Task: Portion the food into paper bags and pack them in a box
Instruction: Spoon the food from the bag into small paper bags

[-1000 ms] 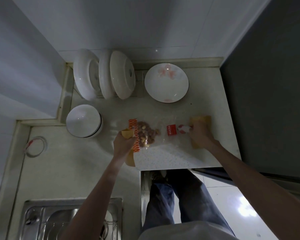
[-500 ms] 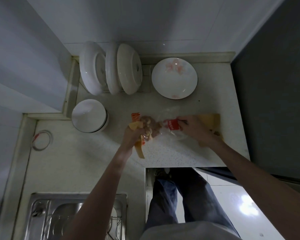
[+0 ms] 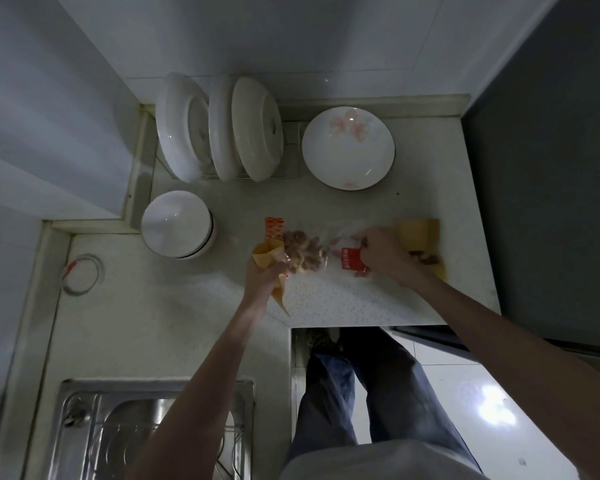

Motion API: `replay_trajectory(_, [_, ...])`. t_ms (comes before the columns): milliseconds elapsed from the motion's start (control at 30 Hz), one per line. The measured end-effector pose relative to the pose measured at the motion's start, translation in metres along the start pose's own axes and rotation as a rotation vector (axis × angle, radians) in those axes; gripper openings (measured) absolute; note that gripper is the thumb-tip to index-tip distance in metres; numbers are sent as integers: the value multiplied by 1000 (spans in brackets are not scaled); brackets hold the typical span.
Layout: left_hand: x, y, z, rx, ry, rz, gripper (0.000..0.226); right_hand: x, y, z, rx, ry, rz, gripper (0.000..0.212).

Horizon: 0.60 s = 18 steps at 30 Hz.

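A clear plastic bag of brown and yellow snacks (image 3: 303, 252), with an orange-red patterned strip at its left end, lies on the pale counter (image 3: 343, 299). My left hand (image 3: 265, 271) grips a small tan paper bag (image 3: 269, 258) just left of the snacks. My right hand (image 3: 383, 252) pinches the plastic bag's right end by its red label (image 3: 350, 261). Behind the right hand lie more tan paper bags (image 3: 420, 233), one with some food on it. No box is in view.
White plates stand in a rack (image 3: 222, 129) at the back, beside a flowered plate (image 3: 349, 147). Stacked white bowls (image 3: 177, 223) sit to the left. A tape ring (image 3: 82, 273) lies far left, a steel sink (image 3: 153, 427) near me. A dark appliance (image 3: 551, 185) borders the right.
My right hand has moved left from the paper bags onto the plastic bag's red-labelled end. My left hand keeps hold of the tan paper bag beside the snacks.
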<state>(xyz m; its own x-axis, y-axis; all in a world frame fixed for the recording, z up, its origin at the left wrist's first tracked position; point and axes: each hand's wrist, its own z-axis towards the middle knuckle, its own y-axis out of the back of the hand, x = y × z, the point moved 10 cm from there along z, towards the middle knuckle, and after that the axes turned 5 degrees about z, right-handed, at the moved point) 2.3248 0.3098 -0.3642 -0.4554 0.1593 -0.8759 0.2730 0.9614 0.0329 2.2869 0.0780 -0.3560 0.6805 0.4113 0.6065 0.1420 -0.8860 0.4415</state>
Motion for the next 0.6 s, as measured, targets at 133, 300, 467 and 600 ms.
replay_trajectory(133, [14,4,3,-42,90,12,27,1,-7,6,27,2,-78,39])
replay_trajectory(300, [26,3,6,-22,158,45,26,5,-22,17,53,-44,-162,32])
replay_trajectory(467, [29,4,9,-20,156,44,23,9,-38,28,64,-93,-152,11])
replay_trajectory(600, [33,6,11,-35,157,-17,29,21,-45,37,28,-24,-126,37])
